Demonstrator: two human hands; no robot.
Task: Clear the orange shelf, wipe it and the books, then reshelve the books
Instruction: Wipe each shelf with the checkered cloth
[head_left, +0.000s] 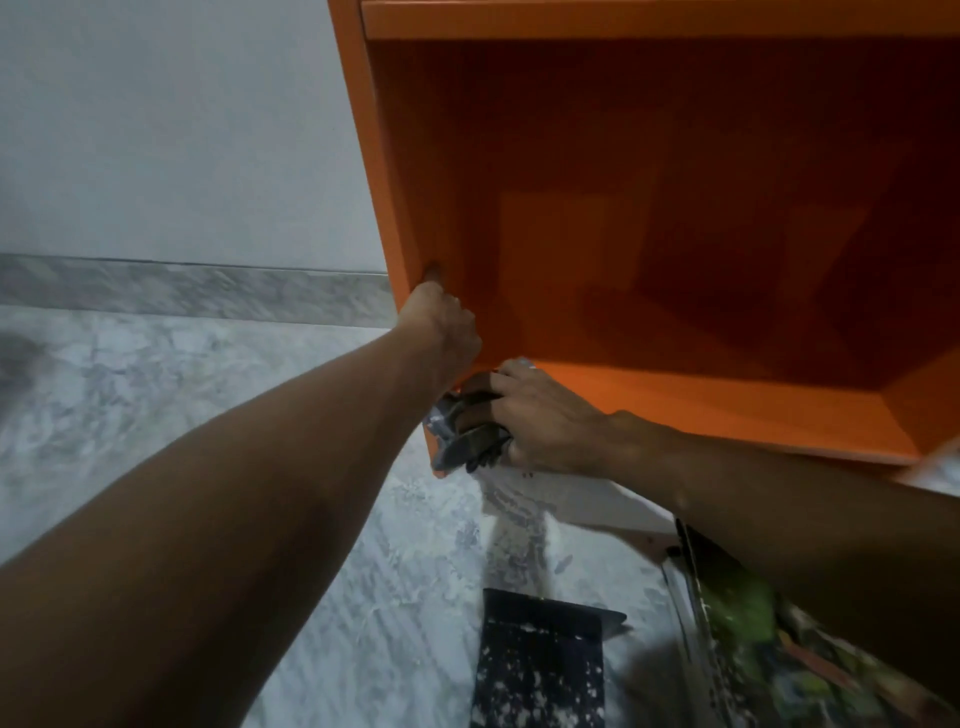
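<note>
On the marble floor (156, 389) the orange shelf (727, 410) stands emptied, books (540, 665) lying near us. Our left hand (447, 327) braces its left wall, likely for steadiness; whether it grips, we cannot tell. Our right hand (540, 421) clutches the cloth (457, 431) at the near-left corner, presumably to wipe.

both arms reach forward, left hand (441, 332) curled (one digit raised), right hand (540, 426) gripping a cloth (462, 436).

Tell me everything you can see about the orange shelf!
The orange shelf is an open box of smooth, painted-looking boards, shadowy inside, with no books showing in it. It stands by a white wall. The left hand holds its left side; the right hand holds a grey cloth against its bottom front corner.
</note>
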